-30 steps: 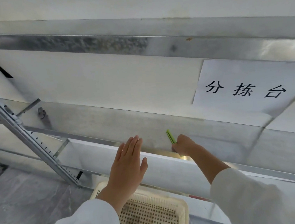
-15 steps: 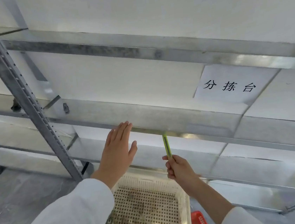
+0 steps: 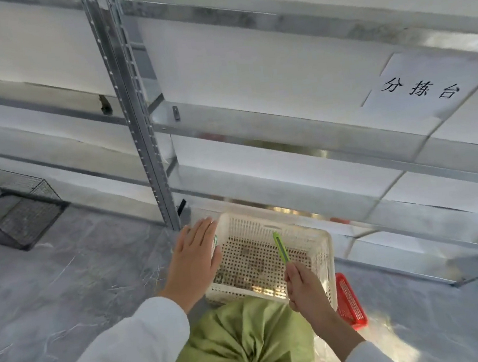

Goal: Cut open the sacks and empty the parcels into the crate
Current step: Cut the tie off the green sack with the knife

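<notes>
A green sack (image 3: 244, 341), tied shut at its neck, stands on the floor right below me between my arms. Beyond it sits a cream perforated crate (image 3: 320, 249), with nothing in it that I can see. My left hand (image 3: 194, 260) hovers flat with fingers apart over the crate's left rim, holding nothing. My right hand (image 3: 305, 288) is closed around a slim green utility knife (image 3: 280, 247), which points up and away over the crate's right half.
A metal shelving rack (image 3: 131, 109) with white boards rises behind the crate, carrying a paper sign (image 3: 421, 91). A red basket (image 3: 350, 302) lies right of the crate. A black wire basket (image 3: 12, 212) stands on the grey floor at far left.
My view has dropped from the shelves to the floor, bringing the crate and green sack into sight. Both hands came down from the shelf edge, the right one still holding the knife.
</notes>
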A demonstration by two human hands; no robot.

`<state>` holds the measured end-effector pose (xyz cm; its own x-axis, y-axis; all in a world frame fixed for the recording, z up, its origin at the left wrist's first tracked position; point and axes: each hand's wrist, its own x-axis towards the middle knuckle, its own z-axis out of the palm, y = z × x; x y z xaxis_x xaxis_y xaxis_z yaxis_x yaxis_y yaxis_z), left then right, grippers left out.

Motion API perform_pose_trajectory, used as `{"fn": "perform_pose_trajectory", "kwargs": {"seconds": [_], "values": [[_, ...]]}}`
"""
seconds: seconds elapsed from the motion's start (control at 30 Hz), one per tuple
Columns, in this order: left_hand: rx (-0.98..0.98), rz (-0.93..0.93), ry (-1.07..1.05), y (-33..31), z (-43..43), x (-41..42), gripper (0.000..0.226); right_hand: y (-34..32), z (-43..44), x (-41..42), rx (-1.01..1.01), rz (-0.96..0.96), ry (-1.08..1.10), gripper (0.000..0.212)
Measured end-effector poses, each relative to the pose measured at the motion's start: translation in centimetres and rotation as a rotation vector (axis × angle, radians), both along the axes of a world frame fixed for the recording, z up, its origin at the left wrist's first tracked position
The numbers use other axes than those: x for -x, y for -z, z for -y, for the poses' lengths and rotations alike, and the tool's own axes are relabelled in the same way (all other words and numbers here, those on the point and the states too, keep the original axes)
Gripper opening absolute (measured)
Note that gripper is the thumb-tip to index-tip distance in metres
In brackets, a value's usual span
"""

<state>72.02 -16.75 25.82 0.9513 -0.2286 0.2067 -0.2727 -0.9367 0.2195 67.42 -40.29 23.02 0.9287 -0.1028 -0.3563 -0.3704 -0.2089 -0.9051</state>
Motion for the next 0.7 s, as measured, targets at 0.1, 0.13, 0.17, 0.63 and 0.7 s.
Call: {"fn": "perform_pose_trajectory", "kwargs": {"seconds": [0.1,0.13,0.17,0.63,0.7], "values": [[0.008,-0.022,-0.008,1.3,0.6,3.5,0.061,0.3,0.8,2.6,0.054,0.030,0.026,0.035],[0.000,-0.027,0.001,1.6,1.1,4.6,0.062,0.4,1.1,3.6,0.067,0.048,0.036,0.035],[-0.010,-0.030,0.008,2.0,1.6,5.7,0.060,0.5,1.3,4.6,0.077,0.065,0.057,0.036],[-0.051,-0.109,0.068,5.2,7.2,18.3,0.053,3.2,3.8,17.9,0.014,0.063,0.146,0.046],[-0.068,-0.113,0.089,5.3,7.5,19.0,0.052,2.9,4.4,18.8,0.012,0.076,0.158,0.044]]}}
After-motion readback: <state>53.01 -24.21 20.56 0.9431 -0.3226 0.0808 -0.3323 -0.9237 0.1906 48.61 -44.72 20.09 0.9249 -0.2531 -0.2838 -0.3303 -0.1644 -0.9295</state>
